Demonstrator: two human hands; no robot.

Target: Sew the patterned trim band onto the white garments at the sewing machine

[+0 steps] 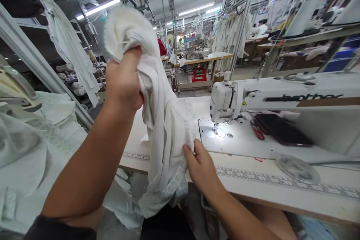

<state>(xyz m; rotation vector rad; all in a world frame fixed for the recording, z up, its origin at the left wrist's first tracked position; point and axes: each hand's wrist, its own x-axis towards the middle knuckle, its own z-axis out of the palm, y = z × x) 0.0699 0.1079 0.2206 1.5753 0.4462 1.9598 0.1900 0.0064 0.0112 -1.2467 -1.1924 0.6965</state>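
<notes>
Long white crumpled cotton cloth (165, 127), long axis almost upright, closed inside high left grip (123, 80); right grip (200, 168) also closed on lower fold, nearer white sewing machine (225, 101).

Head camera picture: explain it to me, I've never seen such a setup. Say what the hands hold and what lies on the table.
This picture comes from a camera worn on a person's head, looking forward and down at their own bare hands. The left hand is raised, clutching a bunched white cloth garment. The right hand touches the same cloth lower down. Ahead stands a white Brother sewing machine, set into a work table. On the table lie small red-handled scissors and a dark phone, and a printed measuring tape runs along the front. More white fabric lies at the left.
</notes>
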